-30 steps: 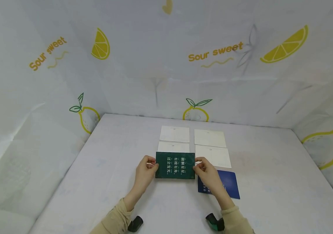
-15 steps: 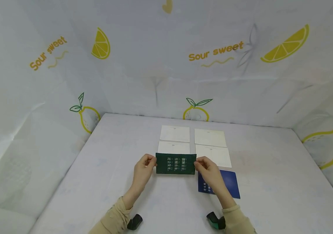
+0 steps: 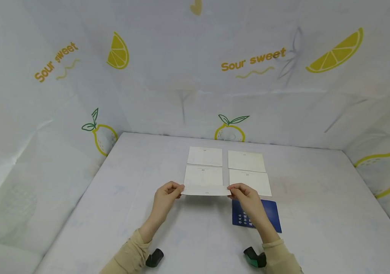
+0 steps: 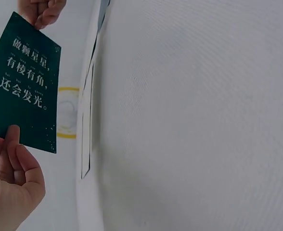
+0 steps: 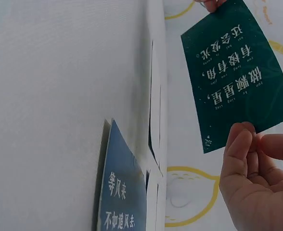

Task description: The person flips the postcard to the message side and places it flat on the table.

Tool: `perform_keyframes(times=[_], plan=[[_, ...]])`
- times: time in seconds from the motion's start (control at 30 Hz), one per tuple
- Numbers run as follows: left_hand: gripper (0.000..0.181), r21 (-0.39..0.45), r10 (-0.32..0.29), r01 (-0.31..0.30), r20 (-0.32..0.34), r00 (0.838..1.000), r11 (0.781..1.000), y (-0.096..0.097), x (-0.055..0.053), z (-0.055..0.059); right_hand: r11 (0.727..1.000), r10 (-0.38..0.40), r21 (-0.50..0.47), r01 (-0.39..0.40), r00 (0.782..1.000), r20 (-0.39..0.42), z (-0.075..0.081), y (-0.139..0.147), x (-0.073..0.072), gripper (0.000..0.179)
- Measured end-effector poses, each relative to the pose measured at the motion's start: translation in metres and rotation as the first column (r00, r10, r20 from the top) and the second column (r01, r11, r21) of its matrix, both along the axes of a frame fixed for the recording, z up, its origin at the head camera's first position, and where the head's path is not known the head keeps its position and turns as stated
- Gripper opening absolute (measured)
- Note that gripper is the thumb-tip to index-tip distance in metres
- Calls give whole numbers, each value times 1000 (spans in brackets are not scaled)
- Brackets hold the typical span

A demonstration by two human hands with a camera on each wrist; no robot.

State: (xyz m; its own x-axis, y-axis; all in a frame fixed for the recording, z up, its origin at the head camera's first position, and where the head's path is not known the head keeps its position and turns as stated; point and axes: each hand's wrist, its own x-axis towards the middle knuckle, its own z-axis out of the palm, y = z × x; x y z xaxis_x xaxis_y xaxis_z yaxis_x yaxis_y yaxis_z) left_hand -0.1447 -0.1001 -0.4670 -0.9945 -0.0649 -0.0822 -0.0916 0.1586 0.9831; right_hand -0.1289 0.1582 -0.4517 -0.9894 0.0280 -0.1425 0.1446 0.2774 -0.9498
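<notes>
A green card (image 4: 26, 82) with white Chinese writing is held up off the table between both hands. My left hand (image 3: 165, 198) pinches one short edge, my right hand (image 3: 248, 199) the opposite one. In the head view the card's white back (image 3: 206, 190) shows as a thin, tilted strip, while both wrist views show its green face. Below my right wrist lies a blue card (image 3: 271, 215) with white writing, partly covered by that hand and forearm in the head view.
Several white cards lie beyond the hands in two columns, among them a far left one (image 3: 205, 156) and a far right one (image 3: 246, 161). Near the wrists, a black piece (image 3: 154, 258) and a black-green piece (image 3: 254, 257) show beside the sleeves. Lemon-printed sheeting rises behind the table.
Both hands have kept their pinch and tipped the green card over, so its white back now faces the head view instead of the green face. The blue card and white cards stay put.
</notes>
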Motion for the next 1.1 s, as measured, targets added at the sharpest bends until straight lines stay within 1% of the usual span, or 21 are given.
perform_keyframes(times=[0.1,0.17,0.23,0.3,0.37,0.43,0.53,0.7,0.77,0.9,0.97,1.1], plan=[[13,-32,-27,27,13,1000,999,-2,0,0,1000,-11,13,11,1000,10,0,0,-1,22],[12,-52,-43,43,7,999,998,-3,0,0,1000,-2,21,2,1000,11,0,0,-1,22],[13,-96,-61,59,-16,998,994,-4,0,-1,999,16,36,-16,1000,6,1,-1,-1,21],[17,-166,-88,79,-50,995,983,-4,0,-2,997,39,72,-39,999,-3,0,-1,-1,21],[21,-237,-117,95,-80,990,967,-4,-1,-3,991,64,117,-61,998,-18,-1,-2,-3,21],[27,-300,-144,107,-104,984,948,-4,-1,-4,979,92,184,-85,995,-30,-3,-3,-5,22],[34,-371,-179,125,-115,977,920,-3,-2,-4,957,140,262,-123,989,-49,-5,-5,-7,26],[43,-503,-241,153,-114,964,851,-3,-3,-7,922,209,343,-178,976,-56,-7,-8,-9,33],[45,-534,-255,161,-105,961,830,-3,-3,-8,911,230,364,-195,972,-54,-9,-9,-9,34],[46,-562,-269,176,-88,959,808,-4,-2,-9,894,257,387,-228,966,-25,-11,-13,-11,39],[46,-570,-273,183,-75,959,801,-4,-2,-9,884,268,400,-243,963,-7,-12,-15,-11,41],[47,-593,-284,195,-59,957,781,-4,-2,-10,858,291,440,-265,957,8,-15,-18,-11,43]])
